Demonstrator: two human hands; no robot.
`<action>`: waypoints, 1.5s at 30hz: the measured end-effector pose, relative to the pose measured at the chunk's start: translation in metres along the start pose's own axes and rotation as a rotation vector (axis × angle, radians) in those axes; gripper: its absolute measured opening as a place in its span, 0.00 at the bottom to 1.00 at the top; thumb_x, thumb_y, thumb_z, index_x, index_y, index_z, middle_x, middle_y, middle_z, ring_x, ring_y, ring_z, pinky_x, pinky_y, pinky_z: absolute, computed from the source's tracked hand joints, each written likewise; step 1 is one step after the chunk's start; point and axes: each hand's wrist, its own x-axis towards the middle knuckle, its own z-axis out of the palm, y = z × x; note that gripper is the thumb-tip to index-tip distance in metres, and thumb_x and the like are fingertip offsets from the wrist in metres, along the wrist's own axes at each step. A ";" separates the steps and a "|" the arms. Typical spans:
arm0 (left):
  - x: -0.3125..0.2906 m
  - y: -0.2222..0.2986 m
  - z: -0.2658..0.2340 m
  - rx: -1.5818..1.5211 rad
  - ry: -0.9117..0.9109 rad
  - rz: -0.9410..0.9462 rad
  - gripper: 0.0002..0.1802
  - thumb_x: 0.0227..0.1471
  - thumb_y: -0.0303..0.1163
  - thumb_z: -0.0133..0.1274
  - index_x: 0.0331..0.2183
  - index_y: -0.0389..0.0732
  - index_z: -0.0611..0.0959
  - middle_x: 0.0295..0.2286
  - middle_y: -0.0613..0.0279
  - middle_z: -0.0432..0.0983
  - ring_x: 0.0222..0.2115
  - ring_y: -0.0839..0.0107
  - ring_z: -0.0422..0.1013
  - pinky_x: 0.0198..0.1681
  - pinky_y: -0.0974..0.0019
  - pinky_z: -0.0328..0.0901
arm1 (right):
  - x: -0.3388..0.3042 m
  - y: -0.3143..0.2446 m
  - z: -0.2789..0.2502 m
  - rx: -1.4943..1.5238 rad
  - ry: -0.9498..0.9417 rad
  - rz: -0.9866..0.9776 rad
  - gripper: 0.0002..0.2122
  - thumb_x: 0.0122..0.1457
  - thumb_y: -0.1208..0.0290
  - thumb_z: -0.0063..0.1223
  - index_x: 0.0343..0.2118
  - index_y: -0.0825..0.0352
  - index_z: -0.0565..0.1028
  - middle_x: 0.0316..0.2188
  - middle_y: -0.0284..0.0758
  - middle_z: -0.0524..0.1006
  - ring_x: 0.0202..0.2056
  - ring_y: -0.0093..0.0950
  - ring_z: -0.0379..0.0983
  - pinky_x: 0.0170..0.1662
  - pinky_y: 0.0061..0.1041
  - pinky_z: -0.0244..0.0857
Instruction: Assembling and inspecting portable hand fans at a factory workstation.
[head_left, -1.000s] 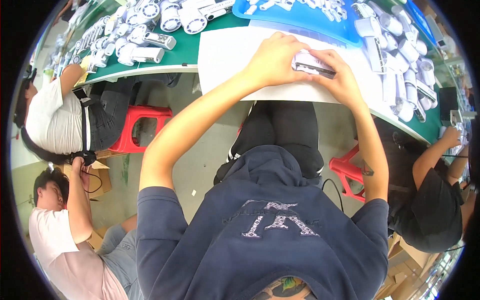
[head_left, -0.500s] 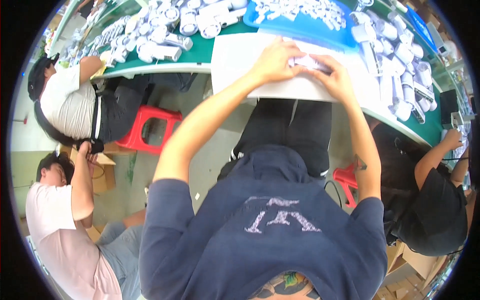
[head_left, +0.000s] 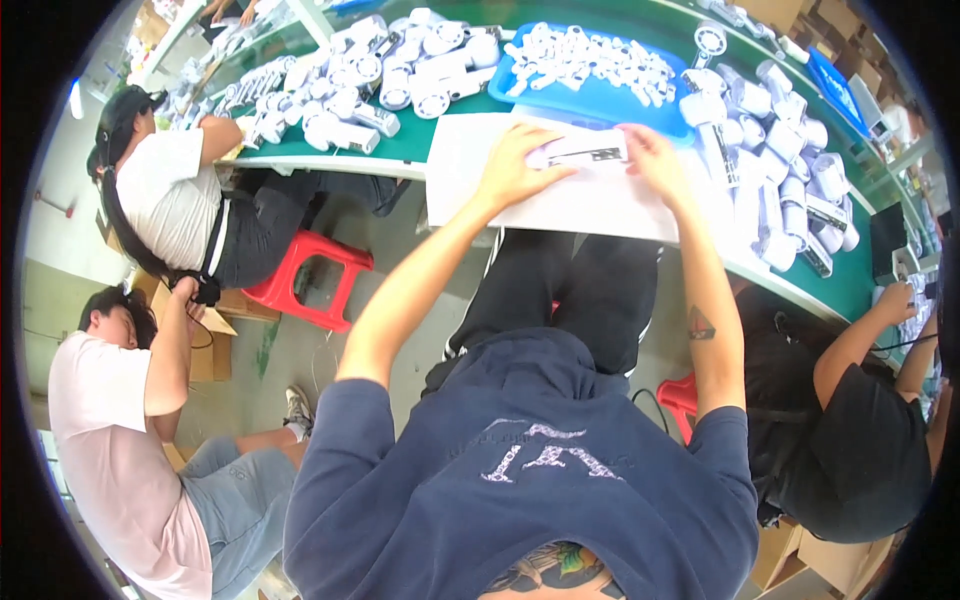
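Patterned letters (head_left: 552,457) mark the navy shirt (head_left: 400,490); smaller lettering (head_left: 500,440) across them seems too faint to read.

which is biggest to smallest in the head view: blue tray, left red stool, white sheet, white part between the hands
1. White sheet
2. Blue tray
3. Left red stool
4. White part

Workshop — piled parts (head_left: 435,68), green bench (head_left: 412,140)
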 end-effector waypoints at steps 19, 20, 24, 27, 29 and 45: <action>-0.016 0.063 -0.042 -0.679 0.584 -0.434 0.30 0.66 0.46 0.27 0.52 0.27 0.67 0.36 0.44 0.76 0.37 0.55 0.76 0.42 0.58 0.71 | 0.023 -0.006 0.044 -0.888 0.025 -0.382 0.10 0.59 0.69 0.49 0.42 0.63 0.74 0.26 0.49 0.78 0.29 0.48 0.76 0.34 0.46 0.69; -0.016 0.064 -0.043 -0.681 0.600 -0.443 0.31 0.65 0.47 0.28 0.53 0.27 0.66 0.36 0.44 0.76 0.37 0.55 0.76 0.41 0.58 0.71 | 0.022 -0.005 0.042 -0.866 0.046 -0.394 0.11 0.59 0.68 0.50 0.43 0.62 0.74 0.25 0.49 0.78 0.29 0.48 0.76 0.33 0.46 0.69; -0.015 0.063 -0.047 -0.661 0.614 -0.463 0.33 0.64 0.49 0.29 0.56 0.29 0.62 0.37 0.45 0.74 0.38 0.53 0.75 0.40 0.52 0.73 | 0.022 -0.014 0.048 -0.917 0.009 -0.370 0.09 0.58 0.71 0.43 0.40 0.66 0.72 0.26 0.45 0.79 0.27 0.46 0.77 0.29 0.43 0.71; -0.009 0.061 -0.045 -0.662 0.592 -0.456 0.33 0.63 0.49 0.31 0.57 0.30 0.60 0.37 0.46 0.73 0.39 0.51 0.74 0.41 0.49 0.72 | 0.019 -0.013 0.044 -0.886 0.041 -0.407 0.09 0.57 0.73 0.43 0.39 0.66 0.72 0.26 0.45 0.79 0.26 0.44 0.78 0.29 0.42 0.71; -0.004 0.061 -0.042 -0.769 0.642 -0.432 0.25 0.64 0.43 0.35 0.50 0.30 0.65 0.35 0.44 0.75 0.35 0.53 0.76 0.41 0.55 0.70 | 0.025 0.002 0.044 -0.963 0.028 -0.403 0.09 0.57 0.74 0.43 0.38 0.67 0.72 0.25 0.45 0.79 0.26 0.42 0.78 0.28 0.41 0.72; 0.006 0.042 -0.034 -0.722 0.512 -0.475 0.33 0.62 0.47 0.35 0.57 0.29 0.59 0.37 0.48 0.72 0.39 0.52 0.73 0.42 0.49 0.71 | 0.017 0.000 0.047 -0.915 0.076 -0.328 0.09 0.57 0.73 0.40 0.39 0.65 0.71 0.26 0.45 0.79 0.25 0.43 0.78 0.27 0.43 0.71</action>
